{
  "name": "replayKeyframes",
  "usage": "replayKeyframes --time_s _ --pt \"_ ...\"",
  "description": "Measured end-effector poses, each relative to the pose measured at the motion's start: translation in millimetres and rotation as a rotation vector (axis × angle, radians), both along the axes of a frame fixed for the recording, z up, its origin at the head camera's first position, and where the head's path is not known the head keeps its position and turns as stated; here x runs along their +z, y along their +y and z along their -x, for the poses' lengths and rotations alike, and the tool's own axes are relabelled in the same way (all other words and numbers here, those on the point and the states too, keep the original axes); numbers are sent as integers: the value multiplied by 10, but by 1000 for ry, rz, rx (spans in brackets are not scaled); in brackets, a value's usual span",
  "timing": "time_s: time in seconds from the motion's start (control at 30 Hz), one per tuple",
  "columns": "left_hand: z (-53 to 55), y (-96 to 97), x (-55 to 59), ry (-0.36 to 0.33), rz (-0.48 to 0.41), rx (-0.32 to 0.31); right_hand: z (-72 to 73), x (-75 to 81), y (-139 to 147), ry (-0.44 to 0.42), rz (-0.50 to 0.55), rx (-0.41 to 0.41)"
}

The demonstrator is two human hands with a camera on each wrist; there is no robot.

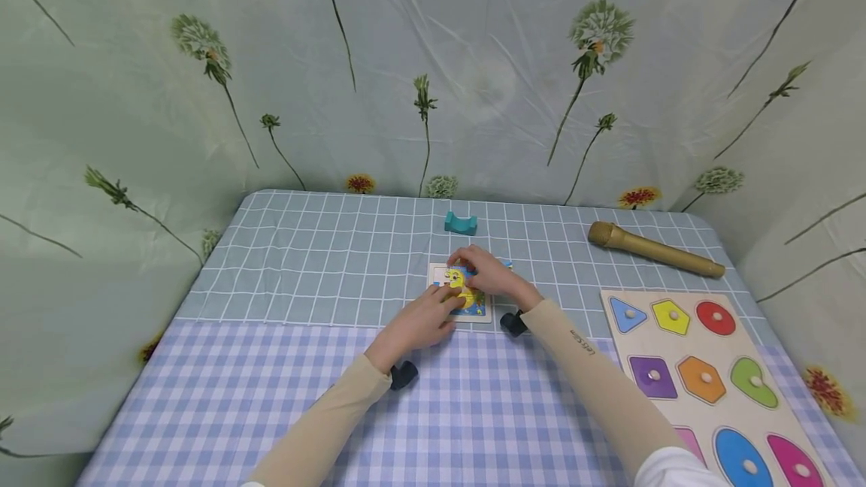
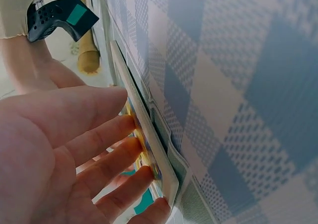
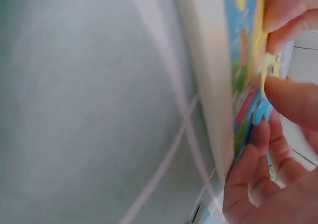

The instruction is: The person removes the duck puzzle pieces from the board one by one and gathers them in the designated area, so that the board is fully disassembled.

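Note:
A small jigsaw puzzle board [image 1: 480, 319] with a pale wooden rim and a yellow cartoon animal on blue lies mid-table. My left hand [image 1: 421, 318] reaches over its near left side, and its extended fingertips rest on the picture, as the left wrist view shows. At the far right side, my right hand [image 1: 485, 272] is over the board. In the right wrist view its thumb and fingers pinch a blue and yellow puzzle piece [image 3: 261, 108], tilted up from the board. The fingers hide part of the picture.
Behind the board stands a teal curved block [image 1: 461, 223]. A gold microphone [image 1: 656, 249] lies at the back right. A wooden shape puzzle with knobs [image 1: 690, 344] fills the right side. Something blue [image 1: 507, 264] shows just beyond the right hand.

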State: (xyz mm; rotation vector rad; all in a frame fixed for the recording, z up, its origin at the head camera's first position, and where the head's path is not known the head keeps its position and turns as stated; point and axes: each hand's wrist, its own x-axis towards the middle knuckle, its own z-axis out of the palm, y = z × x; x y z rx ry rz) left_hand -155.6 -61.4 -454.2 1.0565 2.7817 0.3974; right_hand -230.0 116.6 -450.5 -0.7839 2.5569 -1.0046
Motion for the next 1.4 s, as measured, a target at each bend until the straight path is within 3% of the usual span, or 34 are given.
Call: replayKeyframes --time_s 0.17,0.4,0.57,0.7,0.97,1.2,1.4 --pt "6 -7 -3 6 -13 -21 7 -37 -42 -5 30 -108" --pt "14 -5 -12 18 -11 -34 17 -52 -41 -33 102 -160" --pt "16 15 -12 -3 3 -18 47 -33 100 -136 267 -218" --pt "20 29 -7 -25 8 3 79 42 316 -215 323 -290" --pt "7 63 19 17 2 16 135 95 824 -211 204 -435" --pt "-5 108 37 65 33 38 132 24 992 -169 38 -418" --pt "-27 132 14 114 82 57 126 -35 937 -27 -96 -356"
